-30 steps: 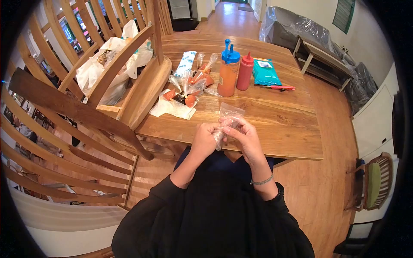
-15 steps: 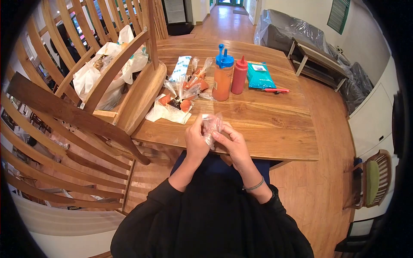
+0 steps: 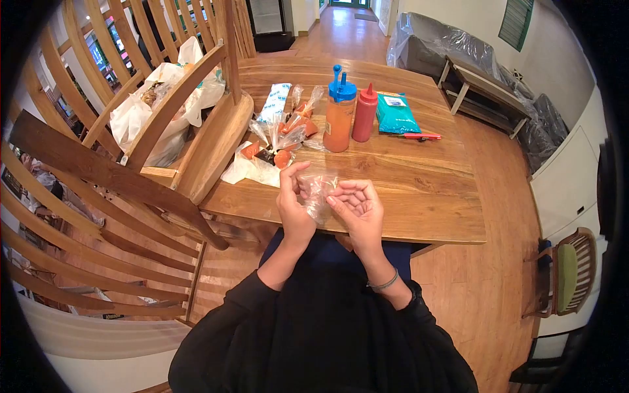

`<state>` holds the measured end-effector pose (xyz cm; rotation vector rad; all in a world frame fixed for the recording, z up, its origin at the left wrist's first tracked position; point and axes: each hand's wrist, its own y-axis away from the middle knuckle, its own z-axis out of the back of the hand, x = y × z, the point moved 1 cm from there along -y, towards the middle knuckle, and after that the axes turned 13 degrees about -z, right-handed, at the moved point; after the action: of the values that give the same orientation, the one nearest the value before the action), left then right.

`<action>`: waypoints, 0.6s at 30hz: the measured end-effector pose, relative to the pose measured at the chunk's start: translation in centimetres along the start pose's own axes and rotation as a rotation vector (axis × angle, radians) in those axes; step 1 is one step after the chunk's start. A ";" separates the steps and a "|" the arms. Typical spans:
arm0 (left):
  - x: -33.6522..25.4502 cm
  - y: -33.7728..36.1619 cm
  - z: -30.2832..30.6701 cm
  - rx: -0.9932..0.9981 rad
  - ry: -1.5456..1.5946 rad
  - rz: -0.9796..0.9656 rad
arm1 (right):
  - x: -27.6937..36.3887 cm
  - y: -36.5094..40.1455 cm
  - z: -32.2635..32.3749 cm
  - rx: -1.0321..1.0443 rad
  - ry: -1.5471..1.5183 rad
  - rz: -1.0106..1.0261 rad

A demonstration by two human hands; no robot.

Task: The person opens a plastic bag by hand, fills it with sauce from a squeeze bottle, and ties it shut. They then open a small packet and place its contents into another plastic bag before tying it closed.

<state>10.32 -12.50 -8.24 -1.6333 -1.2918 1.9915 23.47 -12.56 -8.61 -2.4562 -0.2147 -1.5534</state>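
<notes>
A crumpled clear plastic bag [image 3: 317,200] hangs between my hands above the front edge of the wooden table [image 3: 419,190]. My left hand [image 3: 295,208] holds its left side, with the thumb and fingers curved round it. On its right side, my right hand [image 3: 357,208] pinches the plastic between thumb and fingers. Beyond them stand an orange bottle with a blue lid [image 3: 339,121] and a red squeeze bottle [image 3: 365,114]. Small tied bags with orange contents [image 3: 283,157] lie to the left by a white paper [image 3: 244,171].
A teal packet [image 3: 398,116] and a red pen-like item [image 3: 422,136] lie at the back right. A blue-and-white packet [image 3: 275,101] is behind the small bags. At the left, a white carrier bag [image 3: 157,124] rests on a wooden bench [image 3: 216,147].
My hands have moved slightly apart around the clear bag, which is spread wider. The left fingers have lifted and opened more, and the right hand has turned with its fingers curled up.
</notes>
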 end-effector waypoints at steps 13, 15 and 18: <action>-0.4 -0.3 0.3 0.001 0.079 0.064 | 0.6 -0.2 0.1 0.183 0.387 0.097; -0.5 -0.4 0.4 0.014 0.098 0.070 | 0.7 -0.1 -0.2 0.132 0.282 0.064; -0.4 -0.5 0.3 0.055 0.125 0.034 | 1.1 -0.1 -1.0 -0.025 0.217 0.048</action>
<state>10.02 -12.60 -7.62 -1.7350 -1.1620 1.8927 23.01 -12.78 -7.20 -2.2692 -0.0986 -1.7951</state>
